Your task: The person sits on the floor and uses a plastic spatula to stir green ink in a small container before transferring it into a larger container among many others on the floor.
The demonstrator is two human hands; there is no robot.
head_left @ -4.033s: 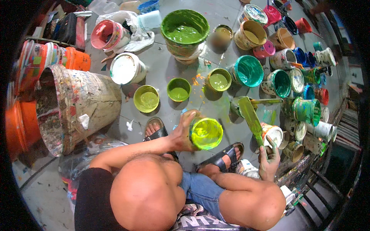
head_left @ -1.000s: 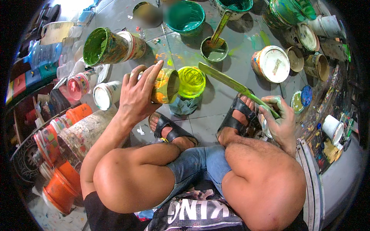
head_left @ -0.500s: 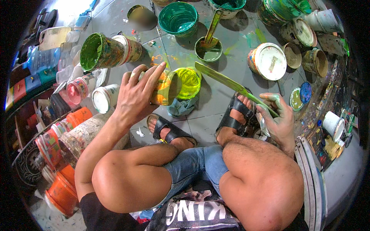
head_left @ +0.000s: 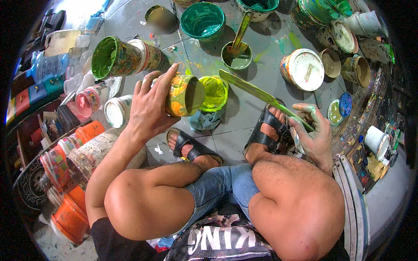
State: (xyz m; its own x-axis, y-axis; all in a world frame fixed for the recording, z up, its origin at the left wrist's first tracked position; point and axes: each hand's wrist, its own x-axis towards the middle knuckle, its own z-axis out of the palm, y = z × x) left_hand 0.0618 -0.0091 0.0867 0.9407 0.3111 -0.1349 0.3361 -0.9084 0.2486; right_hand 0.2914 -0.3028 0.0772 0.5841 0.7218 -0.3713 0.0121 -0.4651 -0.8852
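Note:
My left hand (head_left: 148, 104) is closed round a paint-smeared tub (head_left: 177, 96), tipped on its side with its mouth turned to the right. That mouth lies close beside a cup of bright yellow-green paint (head_left: 213, 93). A crumpled blue-grey cloth (head_left: 204, 121) lies at the cup's near side. In my right hand (head_left: 314, 135), a long flat green-coated spatula (head_left: 254, 92) is gripped by its lower end, its blade pointing up and left toward the yellow-green cup. Green paint stains the fingers of that hand.
Beyond the cup stands a small pot (head_left: 236, 60) with a paint-coated stick (head_left: 242, 30) in it. A teal paint bucket (head_left: 202, 21) is behind. Left lies a green-lined bucket (head_left: 104, 58); right is a white-lidded tub (head_left: 305, 69). My sandalled feet (head_left: 191, 150) are close below.
My left hand has turned the tub slightly, so more of its mouth faces the cup, and its fingers have shifted a little up and left. The spatula has barely moved.

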